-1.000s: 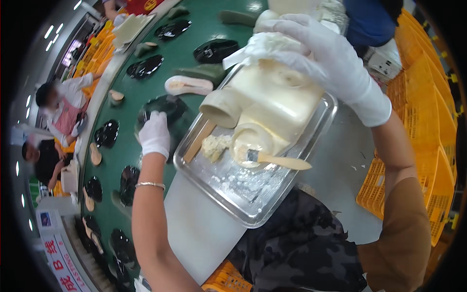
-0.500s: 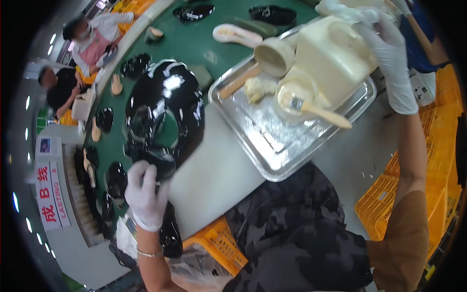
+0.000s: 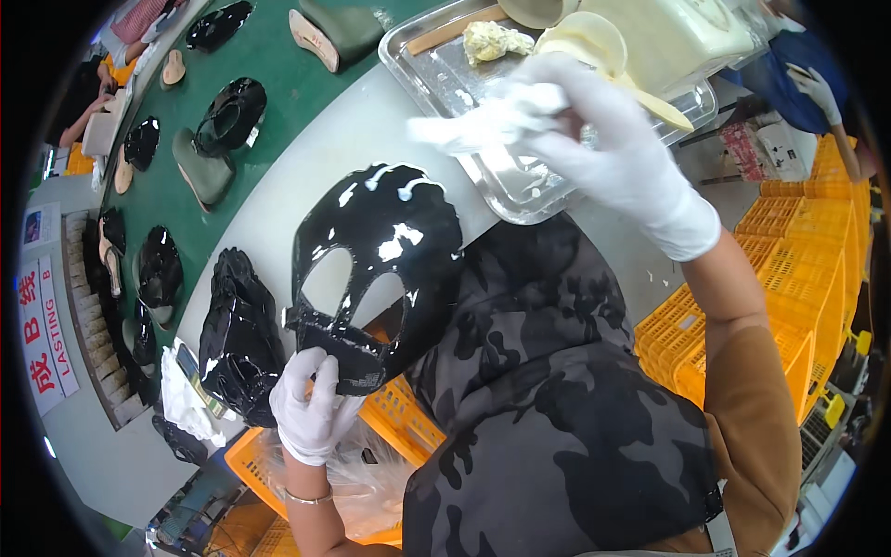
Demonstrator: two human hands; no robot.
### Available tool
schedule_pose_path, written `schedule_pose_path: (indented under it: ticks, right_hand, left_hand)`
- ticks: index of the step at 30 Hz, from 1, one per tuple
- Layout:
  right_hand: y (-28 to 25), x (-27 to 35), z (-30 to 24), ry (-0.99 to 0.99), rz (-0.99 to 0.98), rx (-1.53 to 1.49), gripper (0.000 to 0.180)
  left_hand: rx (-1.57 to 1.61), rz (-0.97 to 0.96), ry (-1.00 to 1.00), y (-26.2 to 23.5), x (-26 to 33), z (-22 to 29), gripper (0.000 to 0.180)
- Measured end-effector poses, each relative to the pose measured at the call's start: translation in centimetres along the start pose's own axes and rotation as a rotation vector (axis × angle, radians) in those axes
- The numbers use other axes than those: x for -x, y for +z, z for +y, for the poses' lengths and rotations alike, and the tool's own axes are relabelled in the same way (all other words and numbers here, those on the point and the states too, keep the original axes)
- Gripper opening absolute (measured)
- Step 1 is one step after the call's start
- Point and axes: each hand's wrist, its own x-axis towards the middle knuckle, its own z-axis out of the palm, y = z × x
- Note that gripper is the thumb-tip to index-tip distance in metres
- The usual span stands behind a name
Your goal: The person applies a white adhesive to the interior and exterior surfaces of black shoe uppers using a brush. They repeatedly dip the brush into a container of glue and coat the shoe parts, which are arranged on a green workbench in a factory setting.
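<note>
My gloved left hand (image 3: 311,413) grips the lower edge of a glossy black shoe upper (image 3: 376,209) with cut-out openings and a strap. The upper hangs flat above the white worktop edge and my lap. My gloved right hand (image 3: 622,172) is closed on a crumpled white cloth (image 3: 469,121), blurred by motion, over the near part of a metal tray (image 3: 534,215). In the tray are a cream-coloured pot (image 3: 587,39), a brush (image 3: 664,110) with a pale handle, a yellowish crumbly lump (image 3: 492,43) and a large whitish jug (image 3: 691,32).
A bundle of black uppers (image 3: 243,339) lies on the worktop at left, near a white cloth heap (image 3: 186,399). The green conveyor (image 3: 288,111) carries shoe lasts and uppers. Orange crates (image 3: 742,269) stand at right, another (image 3: 399,413) below. Co-workers are at both sides.
My right hand has come down and left from the jug with the white cloth. My left hand has brought the black upper off the conveyor toward me. The view has shifted.
</note>
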Motion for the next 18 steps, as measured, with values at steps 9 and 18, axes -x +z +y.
schedule_pose_path:
  ticks: [9, 18]
  right_hand:
    - [8.5, -3.2, 2.0, -0.195, -0.300, 0.223, 0.022]
    - [9.7, -1.0, 2.0, -0.362, -0.410, 0.491, 0.026]
  left_hand:
    - [0.044, -0.018, 0.017, 0.1, -0.4, -0.2, 0.057]
    - [-0.085, -0.099, 0.003, -0.1, -0.9, -0.2, 0.050]
